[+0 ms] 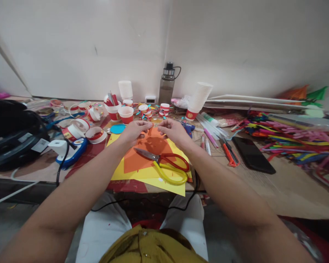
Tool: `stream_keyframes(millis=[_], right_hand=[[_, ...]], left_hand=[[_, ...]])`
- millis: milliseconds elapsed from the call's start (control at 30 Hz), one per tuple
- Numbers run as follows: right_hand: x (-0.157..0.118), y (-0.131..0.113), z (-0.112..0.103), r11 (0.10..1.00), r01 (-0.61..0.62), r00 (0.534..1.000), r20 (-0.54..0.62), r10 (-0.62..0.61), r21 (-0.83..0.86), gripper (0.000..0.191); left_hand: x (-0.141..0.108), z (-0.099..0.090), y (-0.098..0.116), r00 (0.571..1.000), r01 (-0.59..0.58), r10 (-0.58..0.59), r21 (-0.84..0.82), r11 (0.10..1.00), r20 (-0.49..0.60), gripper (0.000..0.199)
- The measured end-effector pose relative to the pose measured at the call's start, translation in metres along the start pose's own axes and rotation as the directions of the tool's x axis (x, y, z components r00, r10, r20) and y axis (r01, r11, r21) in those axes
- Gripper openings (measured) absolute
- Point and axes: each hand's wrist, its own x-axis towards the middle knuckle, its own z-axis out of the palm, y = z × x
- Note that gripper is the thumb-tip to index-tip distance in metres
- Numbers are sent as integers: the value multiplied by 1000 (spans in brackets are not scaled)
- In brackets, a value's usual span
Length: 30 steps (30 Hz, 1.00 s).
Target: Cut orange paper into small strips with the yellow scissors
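Observation:
Both hands hover over stacked sheets of orange paper (131, 160) and yellow paper (175, 188), fingertips a short gap apart. My left hand (135, 132) is closed in a pinch. Whatever it holds, perhaps a small orange bit, blends into the sheet behind. My right hand (174, 133) also pinches with thumb and forefinger, and what lies between them is too small to name. Below the hands, scissors (160, 160) with one red and one yellow handle lie partly spread on the paper. Left of my left hand is a blue disc (117, 129).
Paper cups (126, 115), a cup stack (200, 98) and a bottle (166, 87) stand along the wall. Cut cup rings (95, 135) and a blue-white power strip (72, 153) lie left. Rightward are a box cutter (230, 153), a phone (253, 155) and colourful pipe cleaners (296, 138).

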Motion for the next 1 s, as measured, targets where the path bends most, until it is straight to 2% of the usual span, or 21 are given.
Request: stream_keyframes(millis=[67, 167, 267, 333, 467, 667, 767, 833, 933, 1000], right_hand=[[0, 5, -7, 958, 82, 997, 23, -79, -275, 8], [-3, 11, -8, 813, 138, 986, 158, -58, -565, 15], [-7, 16, 0, 680, 211, 969, 242, -50, -702, 21], [-8, 18, 4, 648, 216, 971, 233, -61, -730, 22], [-6, 20, 7, 689, 184, 977, 206, -52, -701, 19], [0, 17, 2, 791, 162, 985, 147, -92, -590, 6], [1, 13, 0, 914, 158, 983, 145, -111, -374, 8], [0, 10, 0, 964, 150, 979, 166, -115, -218, 9], [-1, 9, 0, 979, 139, 978, 176, -112, -147, 10], [0, 10, 0, 980, 131, 982, 157, -107, -148, 10]], left_hand=[[1, -3, -2, 1000, 19, -19, 39, 999, 15, 30], [3, -6, -5, 1000, 27, -28, 80, 996, 14, 32], [5, -7, -7, 1000, 7, -5, 108, 994, -27, 31], [4, -7, -6, 1000, 0, 1, 111, 994, -12, 31], [1, -5, -5, 998, 38, -43, 77, 996, 53, 26], [-1, 1, -6, 999, 31, -32, 40, 999, 19, 18], [-3, 3, -5, 1000, -14, 14, 125, 992, 5, 21], [-4, 3, -4, 997, -64, 70, 227, 972, -19, 23], [-5, 4, -3, 985, -123, 154, 330, 936, -72, 21], [-6, 5, -3, 983, -125, 162, 341, 932, -84, 20]])
